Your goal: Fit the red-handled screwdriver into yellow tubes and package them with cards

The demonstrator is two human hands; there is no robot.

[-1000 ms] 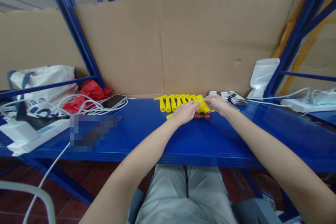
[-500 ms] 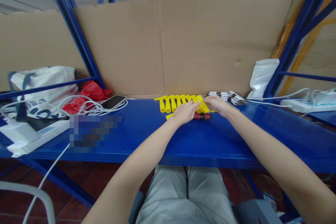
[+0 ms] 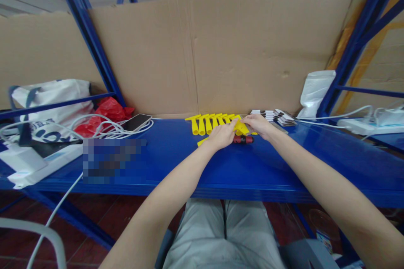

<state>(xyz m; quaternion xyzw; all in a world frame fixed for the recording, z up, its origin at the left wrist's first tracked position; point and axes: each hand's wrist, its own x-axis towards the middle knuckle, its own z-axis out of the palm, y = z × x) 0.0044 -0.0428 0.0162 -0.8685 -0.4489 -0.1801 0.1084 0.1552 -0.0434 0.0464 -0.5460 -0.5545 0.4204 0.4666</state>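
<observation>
My left hand (image 3: 223, 134) reaches to the yellow part (image 3: 242, 128) at the right end of a row, its fingertips closed on that part's near end. Facing it, my right hand (image 3: 258, 124) is closed in a pinch at the same part's right side; whatever lies between its fingertips is too small to make out. Several yellow tube-shaped parts (image 3: 208, 125) with flat tops lie side by side behind my left hand. Just below the hands rests a red and black cylindrical tool (image 3: 243, 139). Another yellow piece (image 3: 201, 142) sticks out from beneath my left wrist.
Folded white and black papers (image 3: 283, 118) lie right of my right hand, near a white pouch (image 3: 316, 92). At left are a phone (image 3: 137, 122), white cables, a red bag (image 3: 113, 109) and a power strip (image 3: 50, 168). Cardboard (image 3: 252, 50) closes off the back of the blue table (image 3: 240, 172).
My left fingers have shifted slightly, and the yellow part between my hands has turned a little. My right fingertips have drawn into a tighter pinch. The row has not moved.
</observation>
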